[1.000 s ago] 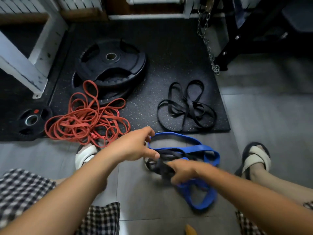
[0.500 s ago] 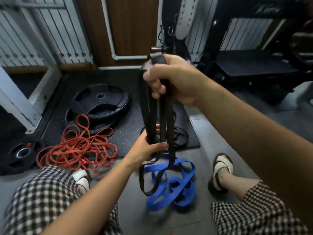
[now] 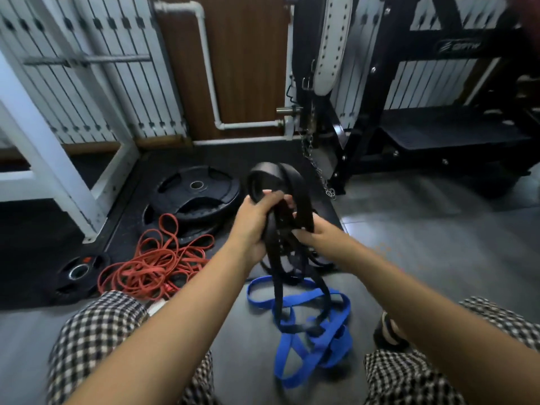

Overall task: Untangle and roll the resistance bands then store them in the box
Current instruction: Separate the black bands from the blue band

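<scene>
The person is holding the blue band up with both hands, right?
Not quite. In the head view, both the left hand and the right hand grip the black band; the blue band lies on the floor below.

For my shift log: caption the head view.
Left hand and right hand grip the bunched black band, hanging over the blue band on the floor.
</scene>
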The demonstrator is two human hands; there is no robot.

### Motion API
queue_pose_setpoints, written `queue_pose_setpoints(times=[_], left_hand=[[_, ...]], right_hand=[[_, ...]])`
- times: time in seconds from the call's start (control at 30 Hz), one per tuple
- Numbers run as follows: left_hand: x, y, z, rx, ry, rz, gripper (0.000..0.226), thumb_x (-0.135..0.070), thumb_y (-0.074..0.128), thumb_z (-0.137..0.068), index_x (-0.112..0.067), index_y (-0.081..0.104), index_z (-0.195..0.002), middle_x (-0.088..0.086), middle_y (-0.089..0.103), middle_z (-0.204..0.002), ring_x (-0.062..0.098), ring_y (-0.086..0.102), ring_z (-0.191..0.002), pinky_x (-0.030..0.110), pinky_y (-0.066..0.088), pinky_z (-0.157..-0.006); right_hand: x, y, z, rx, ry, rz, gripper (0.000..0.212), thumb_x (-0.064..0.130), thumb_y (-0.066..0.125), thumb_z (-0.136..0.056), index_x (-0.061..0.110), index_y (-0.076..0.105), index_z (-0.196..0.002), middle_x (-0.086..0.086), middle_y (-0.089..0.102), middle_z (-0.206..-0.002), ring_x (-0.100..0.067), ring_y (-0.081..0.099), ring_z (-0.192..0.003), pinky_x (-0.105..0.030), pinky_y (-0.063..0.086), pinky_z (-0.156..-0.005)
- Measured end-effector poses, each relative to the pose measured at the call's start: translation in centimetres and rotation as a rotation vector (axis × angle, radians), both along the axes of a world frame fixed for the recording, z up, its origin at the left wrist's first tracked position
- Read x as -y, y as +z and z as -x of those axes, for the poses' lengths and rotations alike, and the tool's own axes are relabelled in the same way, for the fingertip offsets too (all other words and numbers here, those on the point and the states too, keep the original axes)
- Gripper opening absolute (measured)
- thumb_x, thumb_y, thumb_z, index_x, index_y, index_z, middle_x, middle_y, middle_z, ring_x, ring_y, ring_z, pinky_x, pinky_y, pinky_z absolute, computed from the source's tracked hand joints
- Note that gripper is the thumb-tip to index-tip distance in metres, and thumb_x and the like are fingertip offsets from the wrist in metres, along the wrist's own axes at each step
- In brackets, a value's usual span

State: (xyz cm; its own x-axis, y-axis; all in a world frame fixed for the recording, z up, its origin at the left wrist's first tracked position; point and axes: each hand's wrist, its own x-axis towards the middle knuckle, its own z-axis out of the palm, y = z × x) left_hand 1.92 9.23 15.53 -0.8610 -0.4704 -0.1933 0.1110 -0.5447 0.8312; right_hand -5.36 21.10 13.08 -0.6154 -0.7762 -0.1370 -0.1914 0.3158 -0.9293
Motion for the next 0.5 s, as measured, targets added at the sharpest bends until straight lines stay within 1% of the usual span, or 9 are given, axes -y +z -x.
queue_pose_setpoints(times=[0.03, 0.1, 0.17, 0.23, 0.27, 0.3, 0.33, 0.4, 0.5], left_hand=[[-0.7, 0.3, 0.4, 0.014, 0.002, -0.049, 0.007, -0.007, 0.050, -0.092, -0.003, 0.055, -0.094, 0.009, 0.065, -0.069, 0.016, 0.064, -0.055, 0.025, 0.054, -0.051], [-1.2, 0.6, 1.1, 0.063, 0.036, -0.164, 0.020, -0.015, 0.054, -0.092, 0.001, 0.059, -0.101, 0.013, 0.066, -0.079, 0.017, 0.066, -0.057, 0.026, 0.056, -0.051], [-0.5, 0.3, 1.8, 0.083, 0.095, -0.203, 0.021, -0.018, 0.055, -0.091, 0.001, 0.059, -0.100, 0.015, 0.064, -0.081, 0.019, 0.066, -0.057, 0.026, 0.056, -0.049], [0.3, 0.1, 2.2, 0.070, 0.072, -0.230, 0.024, -0.020, 0.053, -0.093, 0.002, 0.057, -0.104, 0.016, 0.063, -0.084, 0.022, 0.065, -0.066, 0.029, 0.056, -0.053], [0.8, -0.1, 2.3, 0.073, 0.043, -0.231, 0.025, -0.019, 0.052, -0.093, 0.002, 0.057, -0.105, 0.016, 0.064, -0.083, 0.022, 0.065, -0.066, 0.029, 0.057, -0.053], [1.4, -0.3, 2.4, 0.081, 0.018, -0.212, 0.023, -0.018, 0.052, -0.093, 0.001, 0.058, -0.106, 0.015, 0.067, -0.079, 0.022, 0.067, -0.064, 0.030, 0.057, -0.052], [2.3, -0.5, 2.4, 0.088, -0.015, -0.170, 0.021, -0.015, 0.051, -0.094, 0.000, 0.058, -0.105, 0.014, 0.069, -0.074, 0.021, 0.068, -0.061, 0.030, 0.057, -0.051], [4.4, -1.2, 2.3, 0.103, -0.092, -0.081, 0.018, -0.014, 0.050, -0.094, -0.001, 0.060, -0.103, 0.010, 0.071, -0.070, 0.019, 0.069, -0.059, 0.028, 0.056, -0.050], [7.4, -2.8, 2.4, 0.165, -0.099, 0.082, 0.016, -0.014, 0.052, -0.093, -0.003, 0.062, -0.098, 0.005, 0.072, -0.070, 0.014, 0.069, -0.062, 0.022, 0.055, -0.057]], right_hand=[[0.2, -0.5, -0.8, 0.154, -0.011, 0.142, 0.039, 0.000, 0.048, -0.092, 0.009, 0.045, -0.130, -0.019, 0.060, -0.117, -0.023, 0.058, -0.106, -0.042, 0.045, -0.095], [0.2, -0.6, -0.8, 0.399, -0.011, 0.338, 0.039, 0.000, 0.050, -0.091, 0.013, 0.045, -0.127, -0.012, 0.061, -0.111, -0.022, 0.060, -0.102, -0.041, 0.047, -0.091], [0.2, -0.4, -0.1, 0.480, 0.032, 0.395, 0.052, 0.008, 0.063, -0.084, 0.019, 0.042, -0.130, -0.007, 0.060, -0.119, -0.020, 0.060, -0.107, -0.040, 0.048, -0.091], [0.9, -0.7, 0.4, 0.372, 0.000, 0.303, 0.066, 0.011, 0.074, -0.074, 0.023, 0.042, -0.131, -0.003, 0.063, -0.115, -0.022, 0.062, -0.104, -0.044, 0.051, -0.084], [1.5, -0.7, 0.5, 0.266, -0.048, 0.232, 0.063, 0.011, 0.075, -0.073, 0.021, 0.046, -0.128, -0.008, 0.064, -0.109, -0.029, 0.063, -0.098, -0.050, 0.052, -0.080], [2.2, -0.7, 0.6, 0.177, -0.107, 0.174, 0.053, 0.010, 0.073, -0.074, 0.016, 0.050, -0.122, -0.015, 0.064, -0.102, -0.035, 0.063, -0.091, -0.057, 0.050, -0.078], [2.8, -0.6, 0.9, 0.126, -0.163, 0.124, 0.040, 0.007, 0.070, -0.077, 0.009, 0.055, -0.114, -0.019, 0.063, -0.095, -0.036, 0.061, -0.084, -0.060, 0.049, -0.077], [4.0, -0.4, 2.0, 0.121, -0.224, 0.058, 0.024, -0.001, 0.064, -0.079, 0.001, 0.058, -0.102, -0.016, 0.061, -0.087, -0.029, 0.059, -0.080, -0.054, 0.051, -0.076], [6.3, -0.5, 4.1, 0.087, -0.210, 0.006, 0.020, -0.007, 0.060, -0.078, 0.002, 0.060, -0.095, -0.012, 0.060, -0.083, -0.025, 0.059, -0.081, -0.043, 0.052, -0.076]])
